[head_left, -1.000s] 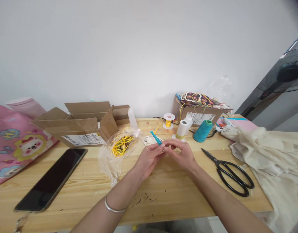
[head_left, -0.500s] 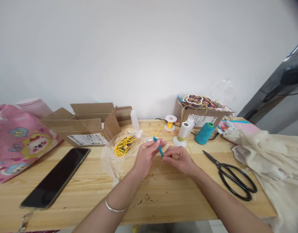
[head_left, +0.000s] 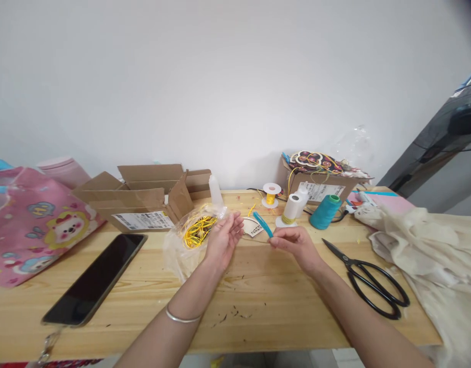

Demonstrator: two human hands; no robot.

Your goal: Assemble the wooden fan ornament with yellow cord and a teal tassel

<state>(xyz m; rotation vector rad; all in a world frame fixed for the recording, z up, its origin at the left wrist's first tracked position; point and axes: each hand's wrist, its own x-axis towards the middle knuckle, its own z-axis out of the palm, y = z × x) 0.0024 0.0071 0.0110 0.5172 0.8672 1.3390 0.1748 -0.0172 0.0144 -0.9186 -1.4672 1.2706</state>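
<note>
Between its thumb and fingers, my right hand pinches the lower end of a short teal thread bundle. The bundle leans up to the left, its other end free. My left hand is apart from it, fingers loosely bent and spread, palm turned inward, with nothing seen in it. Behind the hands lies a flat pale piece with cut-out lettering, partly hidden by the left fingers and the bundle. Left of my left hand, a clear plastic bag holds tangled yellow cord.
Black scissors lie at the right, near cream cloth. Teal, white and yellow thread spools stand behind. A phone, a pink bag and cardboard boxes surround the wooden table.
My hands have moved apart. The left hand has let go of the teal thread bundle, and the right hand has carried it rightward. The pale lettered piece shows more.
</note>
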